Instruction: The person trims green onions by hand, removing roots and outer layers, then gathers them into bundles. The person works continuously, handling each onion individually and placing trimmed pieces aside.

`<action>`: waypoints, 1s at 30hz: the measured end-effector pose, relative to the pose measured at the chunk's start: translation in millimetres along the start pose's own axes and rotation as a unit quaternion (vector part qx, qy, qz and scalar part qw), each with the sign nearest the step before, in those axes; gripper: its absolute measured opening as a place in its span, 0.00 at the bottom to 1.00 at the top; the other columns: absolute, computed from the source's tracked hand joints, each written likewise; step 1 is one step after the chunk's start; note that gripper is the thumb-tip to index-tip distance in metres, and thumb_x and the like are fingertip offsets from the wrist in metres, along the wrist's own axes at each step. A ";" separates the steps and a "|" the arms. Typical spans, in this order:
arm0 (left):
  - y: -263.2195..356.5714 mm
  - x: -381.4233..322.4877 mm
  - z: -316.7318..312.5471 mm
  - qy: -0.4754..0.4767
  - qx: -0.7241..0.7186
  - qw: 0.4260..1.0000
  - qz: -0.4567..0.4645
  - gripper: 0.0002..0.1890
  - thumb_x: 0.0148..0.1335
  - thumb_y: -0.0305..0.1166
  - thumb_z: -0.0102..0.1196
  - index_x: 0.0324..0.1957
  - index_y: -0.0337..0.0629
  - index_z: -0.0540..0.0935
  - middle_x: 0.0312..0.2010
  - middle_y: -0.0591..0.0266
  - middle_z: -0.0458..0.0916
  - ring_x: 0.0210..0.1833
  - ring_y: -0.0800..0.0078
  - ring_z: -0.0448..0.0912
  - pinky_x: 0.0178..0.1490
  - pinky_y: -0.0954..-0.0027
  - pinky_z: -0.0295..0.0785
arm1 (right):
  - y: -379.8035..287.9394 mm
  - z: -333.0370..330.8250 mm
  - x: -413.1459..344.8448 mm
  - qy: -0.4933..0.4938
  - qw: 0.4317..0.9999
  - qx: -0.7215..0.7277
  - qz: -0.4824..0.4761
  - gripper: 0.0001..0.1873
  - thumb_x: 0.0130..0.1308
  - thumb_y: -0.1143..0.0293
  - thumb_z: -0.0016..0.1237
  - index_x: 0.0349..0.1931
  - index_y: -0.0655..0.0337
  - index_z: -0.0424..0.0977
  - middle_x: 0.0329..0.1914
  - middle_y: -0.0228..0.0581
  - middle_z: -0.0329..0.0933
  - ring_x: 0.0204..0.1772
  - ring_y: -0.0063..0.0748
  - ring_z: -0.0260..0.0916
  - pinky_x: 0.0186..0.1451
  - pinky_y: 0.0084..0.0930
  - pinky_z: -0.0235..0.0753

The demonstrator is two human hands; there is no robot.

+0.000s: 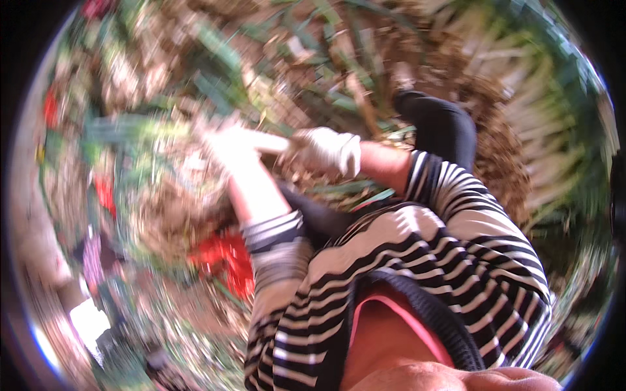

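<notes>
My right hand (325, 150), in a pale work glove, is closed around one end of a white green-onion stalk (270, 142). The stalk, possibly a leek, runs leftward from it to my left hand (230, 139). That hand is heavily blurred and overexposed, so its fingers and grip do not show clearly. In line with the stalk, blurred green leaves (132, 128) stretch out to the left beyond my left hand. Both hands are above ground strewn with leaves and dry husks, in front of my striped sweater (391, 244).
A long row of green onions with pale stems (494, 63) lies along the right, beside brown dry debris (503, 161). Loose green leaves (220, 49) cover the ground ahead. Bright red material (227, 261) lies by my left arm. My dark-clad leg (445, 127) is bent at the right.
</notes>
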State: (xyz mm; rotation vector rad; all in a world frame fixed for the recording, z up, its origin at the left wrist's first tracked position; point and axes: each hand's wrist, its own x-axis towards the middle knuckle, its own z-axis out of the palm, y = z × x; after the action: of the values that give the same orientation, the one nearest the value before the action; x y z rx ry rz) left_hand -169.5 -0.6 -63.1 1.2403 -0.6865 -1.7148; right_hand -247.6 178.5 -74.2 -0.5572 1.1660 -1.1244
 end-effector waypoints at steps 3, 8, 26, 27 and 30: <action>22.1 -3.3 16.9 -0.006 -0.034 0.999 0.038 0.12 0.63 0.44 0.47 0.38 0.47 0.72 0.29 0.65 0.72 0.33 0.66 0.72 0.50 0.51 0.72 | 6.9 -26.7 -47.6 0.087 0.951 -0.281 -0.100 0.09 0.62 0.64 0.53 0.39 0.55 0.78 0.23 0.29 0.77 0.28 0.24 0.75 0.31 0.27 0.74; 15.2 18.5 50.8 -0.050 -0.076 0.989 0.114 0.11 0.63 0.41 0.46 0.28 0.48 0.71 0.17 0.70 0.67 0.21 0.69 0.68 0.39 0.56 0.76 | 13.3 -73.3 -113.7 0.169 0.896 -0.406 -0.058 0.14 0.61 0.56 0.52 0.42 0.52 0.75 0.29 0.43 0.78 0.35 0.47 0.78 0.39 0.40 0.75; -94.0 -229.3 337.6 -0.721 0.155 0.667 0.106 0.30 0.59 0.40 0.62 0.60 0.35 0.69 0.48 0.51 0.77 0.47 0.62 0.79 0.56 0.62 0.75 | 72.6 -324.6 -338.4 0.635 0.636 0.185 -0.397 0.15 0.64 0.56 0.53 0.36 0.61 0.76 0.18 0.37 0.74 0.17 0.28 0.69 0.17 0.22 0.71; -95.5 -203.5 312.3 -0.692 0.159 0.698 0.094 0.29 0.60 0.39 0.61 0.60 0.36 0.69 0.50 0.50 0.76 0.49 0.61 0.79 0.57 0.60 0.74 | 87.9 -357.5 -352.0 0.703 0.597 0.222 -0.316 0.16 0.66 0.53 0.48 0.35 0.58 0.76 0.20 0.34 0.73 0.19 0.24 0.65 0.21 0.26 0.67; -78.3 -110.9 243.5 -0.489 0.186 0.850 0.065 0.29 0.63 0.40 0.58 0.60 0.34 0.68 0.46 0.51 0.79 0.46 0.62 0.80 0.52 0.60 0.76 | 154.0 -411.3 -380.3 0.820 0.547 0.142 -0.087 0.29 0.66 0.49 0.48 0.55 0.67 0.69 0.36 0.42 0.78 0.37 0.34 0.73 0.40 0.30 0.73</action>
State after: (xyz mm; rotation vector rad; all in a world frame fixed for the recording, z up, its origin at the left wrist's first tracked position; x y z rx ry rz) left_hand -411.6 118.9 6.4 0.4236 -1.7194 -2.1093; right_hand -555.9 658.7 -182.8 1.0553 2.3937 -1.9870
